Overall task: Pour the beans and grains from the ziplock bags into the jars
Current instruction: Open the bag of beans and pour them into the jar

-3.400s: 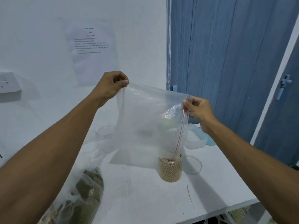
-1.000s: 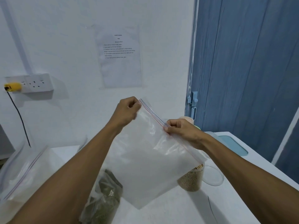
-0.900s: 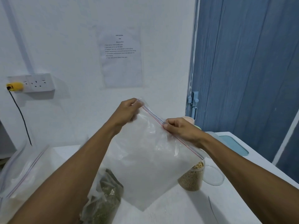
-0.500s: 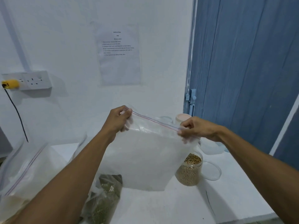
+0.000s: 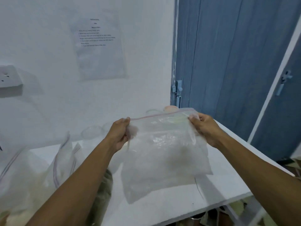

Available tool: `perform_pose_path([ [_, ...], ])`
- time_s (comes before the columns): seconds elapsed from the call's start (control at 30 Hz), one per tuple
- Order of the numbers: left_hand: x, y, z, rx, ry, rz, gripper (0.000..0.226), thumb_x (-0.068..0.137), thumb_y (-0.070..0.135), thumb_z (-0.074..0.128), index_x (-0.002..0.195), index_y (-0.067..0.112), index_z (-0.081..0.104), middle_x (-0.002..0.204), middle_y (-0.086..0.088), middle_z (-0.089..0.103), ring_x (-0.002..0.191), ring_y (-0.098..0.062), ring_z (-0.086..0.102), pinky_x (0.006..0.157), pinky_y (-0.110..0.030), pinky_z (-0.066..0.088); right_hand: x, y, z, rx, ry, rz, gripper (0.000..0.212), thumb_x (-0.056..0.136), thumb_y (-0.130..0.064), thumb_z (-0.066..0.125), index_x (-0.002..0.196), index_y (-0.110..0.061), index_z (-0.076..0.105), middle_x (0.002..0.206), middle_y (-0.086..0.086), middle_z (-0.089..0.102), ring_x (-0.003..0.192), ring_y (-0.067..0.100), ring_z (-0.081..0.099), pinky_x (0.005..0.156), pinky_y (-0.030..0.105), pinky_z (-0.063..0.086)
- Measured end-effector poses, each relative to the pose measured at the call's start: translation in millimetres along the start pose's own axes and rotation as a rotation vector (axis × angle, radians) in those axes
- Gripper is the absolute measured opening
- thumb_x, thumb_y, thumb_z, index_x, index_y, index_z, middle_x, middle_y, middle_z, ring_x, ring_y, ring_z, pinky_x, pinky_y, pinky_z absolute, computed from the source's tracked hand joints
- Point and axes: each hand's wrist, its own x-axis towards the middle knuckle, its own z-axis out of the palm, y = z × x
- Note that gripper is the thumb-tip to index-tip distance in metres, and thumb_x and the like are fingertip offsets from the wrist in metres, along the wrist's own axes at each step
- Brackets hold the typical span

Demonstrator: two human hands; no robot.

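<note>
I'm watching the left hand point(image 5: 119, 132) pinching one top corner of the clear ziplock bag point(image 5: 162, 157), the right hand point(image 5: 205, 128) gripping the other corner, bag hanging stretched between them over the white table point(image 5: 162, 211), more bags point(image 5: 63, 157) lying at the left.

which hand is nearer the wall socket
Left. The left hand pinches the top corner of the bag on the side of the socket; the right hand pinches the other corner, over by the door.
</note>
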Motion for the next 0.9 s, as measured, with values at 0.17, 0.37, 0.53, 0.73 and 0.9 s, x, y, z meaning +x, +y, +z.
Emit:
perform_pose_path([
  [0.17, -3, -16, 43, 0.091, -0.104, 0.037, 0.021, 0.104, 0.026, 0.051, 0.087, 0.013, 0.052, 0.063, -0.003, 0.064, 0.056, -0.02, 0.06, 0.06, -0.032, 0.05, 2, 9, -45, -0.155, 0.164, -0.008, 0.019, 0.098, -0.03, 0.062, 0.109, -0.016, 0.071, 0.101, 0.007, 0.075, 0.084, 0.021, 0.07, 0.08, 0.04, 0.057],
  [0.37, -2, -54, 121, 0.258, -0.076, 0.166, 0.011, 0.101, 0.019, 0.054, 0.097, 0.011, 0.06, 0.079, -0.01, 0.063, 0.065, -0.023, 0.063, 0.056, -0.032, 0.055, 6, 32, -128, -0.254, 0.246, 0.066, 0.022, 0.097, -0.029, 0.062, 0.108, -0.011, 0.071, 0.107, 0.019, 0.072, 0.083, 0.024, 0.061, 0.088, 0.046, 0.055],
  [0.53, 1, -98, 199, 0.299, 0.043, 0.225, 0.015, 0.101, 0.025, 0.056, 0.091, 0.014, 0.059, 0.085, -0.015, 0.067, 0.063, -0.022, 0.064, 0.052, -0.029, 0.053, 20, 62, -199, -0.264, 0.264, 0.115, 0.018, 0.099, -0.024, 0.058, 0.103, -0.011, 0.07, 0.098, 0.014, 0.071, 0.081, 0.023, 0.061, 0.082, 0.044, 0.056],
  [0.73, 18, -138, 275, 0.252, 0.166, 0.039, 0.015, 0.1, 0.014, 0.052, 0.086, 0.012, 0.054, 0.07, -0.012, 0.065, 0.044, -0.015, 0.058, 0.045, -0.025, 0.047, 46, 79, -266, -0.418, 0.152, 0.325, 0.016, 0.098, -0.013, 0.056, 0.088, -0.005, 0.063, 0.071, 0.011, 0.055, 0.053, 0.018, 0.044, 0.05, 0.028, 0.033],
  [0.9, 28, -168, 311, 0.33, 0.224, -0.072, 0.01, 0.1, 0.019, 0.056, 0.097, 0.011, 0.052, 0.074, -0.01, 0.063, 0.041, -0.007, 0.059, 0.045, -0.021, 0.047, 67, 94, -308, -0.58, 0.154, 0.31, 0.013, 0.098, -0.017, 0.057, 0.1, -0.007, 0.064, 0.092, 0.015, 0.065, 0.066, 0.022, 0.056, 0.06, 0.033, 0.049],
])
